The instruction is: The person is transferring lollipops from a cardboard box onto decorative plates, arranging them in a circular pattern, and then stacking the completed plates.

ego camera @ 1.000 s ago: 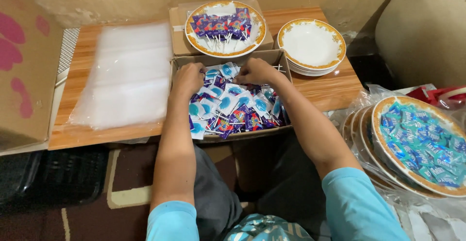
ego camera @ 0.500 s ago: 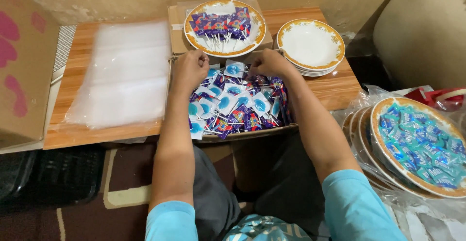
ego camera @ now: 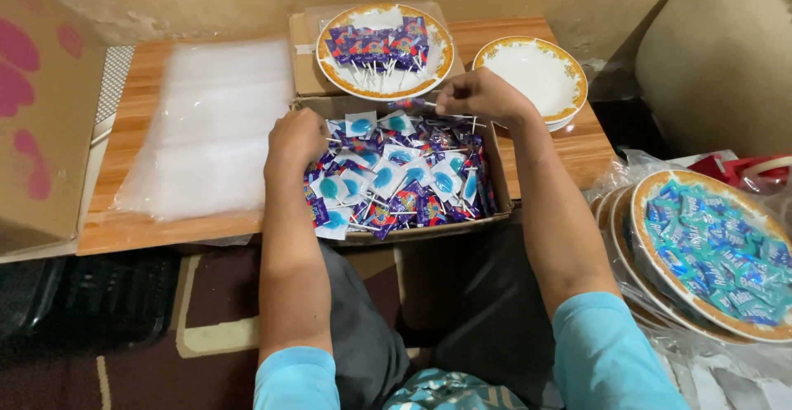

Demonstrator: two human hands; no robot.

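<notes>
- Two hands over open cardboard box [ego camera: 495, 162] heaped with blue-and-purple wrapped lollipops [ego camera: 400, 179].
- Left hand [ego camera: 295, 139] curled among wrappers (grip cannot be told).
- Right hand [ego camera: 483, 96] pinching one lollipop's white stick [ego camera: 452, 110] at far rim.

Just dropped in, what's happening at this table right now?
A person sits with both hands in a cardboard box of wrapped lollipops. The left hand rests on the pile; the right hand pinches a lollipop stick at the box's far edge. Beyond it, one plate holds lined-up lollipops and a white bowl sits empty.
</notes>
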